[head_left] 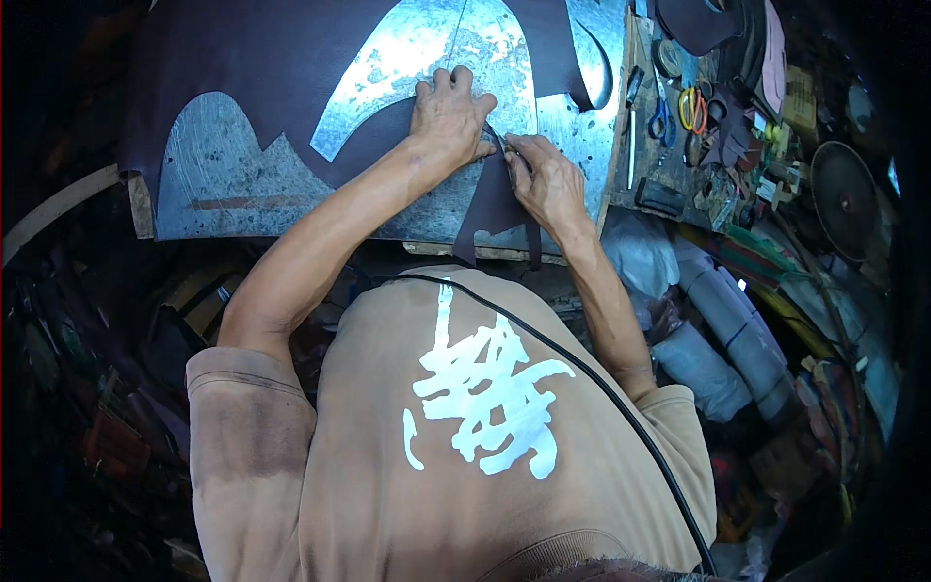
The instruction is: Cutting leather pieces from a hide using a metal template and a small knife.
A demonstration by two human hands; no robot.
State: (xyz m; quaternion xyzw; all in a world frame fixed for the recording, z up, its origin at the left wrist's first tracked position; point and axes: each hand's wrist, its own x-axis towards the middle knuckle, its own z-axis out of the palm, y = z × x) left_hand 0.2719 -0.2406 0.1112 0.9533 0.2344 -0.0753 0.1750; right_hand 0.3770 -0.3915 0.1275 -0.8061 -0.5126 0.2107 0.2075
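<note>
Dark brown sheet material [262, 58], leather-like, is spread over a metal-topped bench [228, 175]. A curved, shiny metallic shape [417, 53] lies in its middle; whether it is a loose pattern or bare benchtop, I cannot tell. My left hand [451, 121] presses down at its lower edge, fingers spread. Close by on the right, my right hand [548, 184] is closed around a slim dark tool [499, 139], its tip near my left thumb. The tool's kind is mostly hidden by my fingers. A narrow brown piece [493, 209] hangs below my hands over the bench's front edge.
Right of the sheet lie blue-handled scissors [662, 124], orange-and-yellow-handled scissors [692, 110], a tape roll [667, 58] and a dark block [659, 198]. Plastic-wrapped bundles [703, 369] stand below at right. A black cable [601, 388] crosses my shirt.
</note>
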